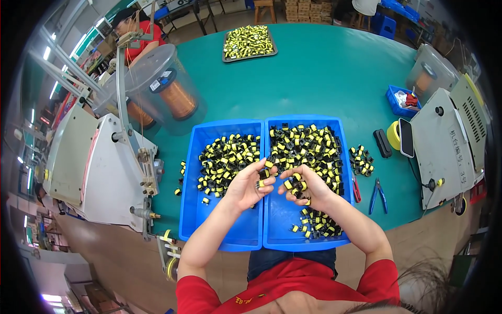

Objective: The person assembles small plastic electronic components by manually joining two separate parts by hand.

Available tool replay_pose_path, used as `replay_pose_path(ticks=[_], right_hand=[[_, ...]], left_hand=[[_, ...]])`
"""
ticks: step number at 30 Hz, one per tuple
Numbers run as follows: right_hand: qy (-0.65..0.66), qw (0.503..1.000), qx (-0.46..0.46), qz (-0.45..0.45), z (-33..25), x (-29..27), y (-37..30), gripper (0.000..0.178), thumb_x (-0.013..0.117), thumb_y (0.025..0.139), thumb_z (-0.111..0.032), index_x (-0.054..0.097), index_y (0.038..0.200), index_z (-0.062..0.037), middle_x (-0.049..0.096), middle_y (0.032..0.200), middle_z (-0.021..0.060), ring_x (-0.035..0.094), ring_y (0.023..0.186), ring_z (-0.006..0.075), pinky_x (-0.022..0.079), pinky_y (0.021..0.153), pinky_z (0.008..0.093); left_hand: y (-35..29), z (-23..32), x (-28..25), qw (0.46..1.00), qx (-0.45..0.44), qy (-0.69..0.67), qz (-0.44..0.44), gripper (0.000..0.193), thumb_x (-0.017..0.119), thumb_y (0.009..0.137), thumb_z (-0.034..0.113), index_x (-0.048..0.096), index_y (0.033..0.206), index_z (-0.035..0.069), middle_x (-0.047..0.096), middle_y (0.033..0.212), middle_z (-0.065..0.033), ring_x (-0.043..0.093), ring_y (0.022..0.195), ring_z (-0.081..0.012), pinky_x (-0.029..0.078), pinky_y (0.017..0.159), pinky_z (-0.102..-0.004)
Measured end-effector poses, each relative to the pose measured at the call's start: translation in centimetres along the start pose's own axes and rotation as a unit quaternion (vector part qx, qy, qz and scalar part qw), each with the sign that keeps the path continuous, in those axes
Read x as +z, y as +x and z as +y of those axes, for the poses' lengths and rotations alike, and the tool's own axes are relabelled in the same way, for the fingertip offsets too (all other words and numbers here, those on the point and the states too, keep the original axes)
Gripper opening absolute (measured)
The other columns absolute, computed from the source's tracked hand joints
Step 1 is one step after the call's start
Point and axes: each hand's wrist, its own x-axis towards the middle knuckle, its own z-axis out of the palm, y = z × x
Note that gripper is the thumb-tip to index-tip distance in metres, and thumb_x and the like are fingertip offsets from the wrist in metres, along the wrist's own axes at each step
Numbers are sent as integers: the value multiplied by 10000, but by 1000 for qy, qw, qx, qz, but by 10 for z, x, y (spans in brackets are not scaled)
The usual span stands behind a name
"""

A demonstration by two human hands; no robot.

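Two blue plastic trays stand side by side in front of me, the left tray (219,234) and the right tray (300,242). Both hold heaps of small black coil bobbins wrapped with yellow tape. Over the inner rims, my left hand (249,183) is closed around a few of these bobbins (269,164), one pinched at the fingertips. My right hand (308,186) curls round several more yellow-taped bobbins (294,183) above the right tray. The two hands are close together but apart. How many pieces lie inside the fingers is partly hidden.
On the green table (314,68), a metal tray (226,56) of yellow pieces sits at the back. Winding machines flank me, left (112,178) and right (442,141). Blue-handled pliers (377,198), a phone (406,137) and loose bobbins (361,161) lie right. A co-worker (151,39) sits far left.
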Motion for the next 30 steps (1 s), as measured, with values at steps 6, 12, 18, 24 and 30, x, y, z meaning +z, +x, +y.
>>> replay_pose_path(ticks=[6, 12, 18, 24, 30], right_hand=[[-58, 996, -70, 0, 0, 8, -6, 370, 300, 928, -394, 469, 1065, -96, 570, 768, 97, 494, 540, 109, 271, 351, 186], [-105, 985, -126, 53, 4, 9, -4, 388, 269, 949, -415, 459, 1090, -107, 550, 707, 71, 480, 538, 90, 286, 368, 184], [-198, 962, -180, 49, 6, 11, -3, 397, 237, 963, -399, 484, 1043, -98, 570, 694, 73, 477, 531, 75, 303, 376, 189], [-153, 965, -197, 83, 3, 9, -4, 424, 267, 965, -401, 521, 977, -61, 548, 616, 53, 458, 495, 79, 284, 374, 188], [-114, 970, -212, 36, 2, 4, -6, 384, 348, 939, -371, 497, 1105, -58, 514, 738, 29, 459, 556, 77, 266, 368, 190]], left_hand=[[-5, -2, 8, 990, 50, 120, 52, 228, 505, 900, 318, 487, 851, 96, 507, 906, -61, 469, 739, -128, 329, 459, -196], [1, -19, 11, 798, 200, 567, 43, 195, 661, 821, 191, 573, 950, 73, 500, 657, 56, 400, 507, 12, 256, 397, -157], [-2, -16, 12, 833, 104, 541, 55, 251, 657, 826, 212, 577, 993, 43, 477, 637, 51, 380, 496, 7, 244, 389, -162], [-2, -7, 4, 979, -69, 194, 10, 190, 560, 890, 191, 547, 941, 8, 489, 704, 3, 339, 519, -25, 219, 394, -162], [-1, -6, 4, 983, 1, 185, 8, 198, 590, 852, 115, 569, 1003, -12, 541, 795, -29, 396, 569, -44, 290, 431, -166]])
